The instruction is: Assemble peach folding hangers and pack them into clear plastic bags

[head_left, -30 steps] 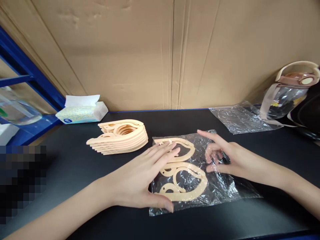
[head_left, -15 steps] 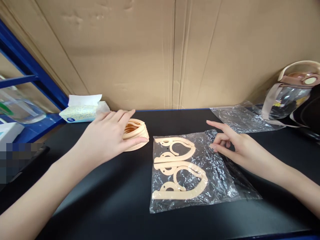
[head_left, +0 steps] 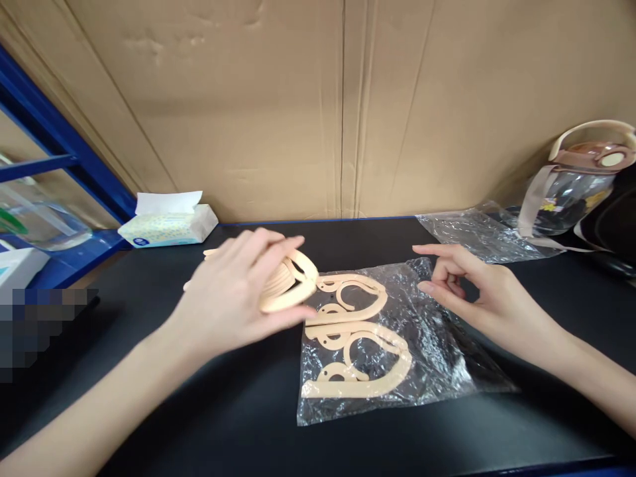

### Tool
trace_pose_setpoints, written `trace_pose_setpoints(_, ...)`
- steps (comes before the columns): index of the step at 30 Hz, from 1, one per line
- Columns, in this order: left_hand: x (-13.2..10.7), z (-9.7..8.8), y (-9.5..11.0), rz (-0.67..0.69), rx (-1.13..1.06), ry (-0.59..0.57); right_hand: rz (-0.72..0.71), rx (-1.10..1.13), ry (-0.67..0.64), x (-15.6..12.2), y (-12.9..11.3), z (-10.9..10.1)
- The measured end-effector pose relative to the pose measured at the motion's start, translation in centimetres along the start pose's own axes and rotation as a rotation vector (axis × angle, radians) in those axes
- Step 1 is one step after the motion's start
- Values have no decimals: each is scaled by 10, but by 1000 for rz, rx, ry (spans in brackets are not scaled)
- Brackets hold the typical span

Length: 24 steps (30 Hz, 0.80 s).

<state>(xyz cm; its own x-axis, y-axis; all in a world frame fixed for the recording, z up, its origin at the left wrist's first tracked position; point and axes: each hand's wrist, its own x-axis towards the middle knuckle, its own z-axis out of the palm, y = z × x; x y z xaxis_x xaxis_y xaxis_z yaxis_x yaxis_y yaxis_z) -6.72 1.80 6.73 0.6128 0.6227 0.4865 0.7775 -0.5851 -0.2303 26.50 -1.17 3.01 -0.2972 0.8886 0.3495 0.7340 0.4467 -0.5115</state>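
My left hand (head_left: 238, 288) is closed around a beige folding hanger (head_left: 304, 285), with the thumb below and the fingers over the top. Behind it a stack of the same hangers (head_left: 279, 281) shows in part; the hand covers the rest. Two folded hangers (head_left: 382, 384) lie one in front of the other in a clear plastic bag (head_left: 437, 371), flat on the black table. Over the bag's right side hovers my right hand (head_left: 474, 285), its index finger stretched out, thumb apart and other fingers curled, with nothing in it.
A tissue pack (head_left: 169, 224) sits at the back left beside a blue metal frame (head_left: 99, 192). Another clear bag (head_left: 477, 235) lies at the back right, near a water bottle (head_left: 571, 199) with a strap. A cardboard wall (head_left: 278, 119) closes off the back.
My left hand has moved right with a hanger from the stack, bringing it close to the bag's left edge. My right hand has hardly moved.
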Motion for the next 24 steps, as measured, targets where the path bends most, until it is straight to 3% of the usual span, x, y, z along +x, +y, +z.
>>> trace_pose_setpoints(3,-5,3,26,158,-121,62,15,25,148,-3,-10,1)
trace_pose_setpoints(5,-7,5,46,241,-173,80,-8,29,175,-4,-19,1)
trace_pose_setpoints(9,-6,9,75,347,-193,100,-212,136,-114,-7,-39,8)
trace_pose_setpoints(13,-7,10,82,347,-177,73,-296,210,-294,-10,-51,20)
trace_pose_setpoints(15,-8,9,81,342,-146,77,-238,253,-321,-10,-53,25)
trace_pose_setpoints(19,-8,7,78,331,-66,83,55,476,-370,-8,-47,23)
trace_pose_setpoints(24,-9,9,63,245,-96,72,234,633,-268,-3,-31,9)
